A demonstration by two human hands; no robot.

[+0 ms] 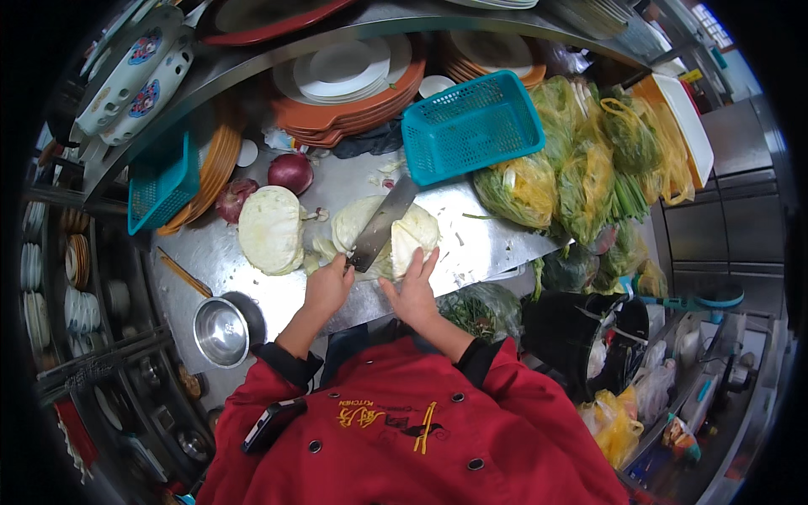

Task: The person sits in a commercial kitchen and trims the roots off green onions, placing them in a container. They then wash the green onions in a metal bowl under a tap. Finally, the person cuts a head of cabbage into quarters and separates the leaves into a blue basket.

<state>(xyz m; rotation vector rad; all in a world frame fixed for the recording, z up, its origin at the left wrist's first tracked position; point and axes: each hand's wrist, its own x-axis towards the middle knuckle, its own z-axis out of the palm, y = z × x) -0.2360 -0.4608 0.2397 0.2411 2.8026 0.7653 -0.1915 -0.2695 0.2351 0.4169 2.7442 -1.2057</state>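
In the head view my left hand (328, 287) is closed round the handle end of a cleaver (382, 224). Its wide steel blade slants up and right between two pieces of cut pale cabbage, a left one (353, 218) and a right one (420, 230). Fingers apart, my right hand (413, 290) rests its fingertips against the near side of the right piece. Loose cabbage leaves lie by the left piece. Further left a large cabbage half (271, 230) stands with its cut face showing. Behind it are two red onions (290, 173) (237, 199).
A turquoise plastic basket (473, 129) lies beyond the cabbage, near stacked plates (353, 113). Bagged green vegetables (584, 183) crowd the right. At the left edge of the steel table (284, 303) sits a metal bowl (221, 331). A shelf edge (379, 31) crosses above.
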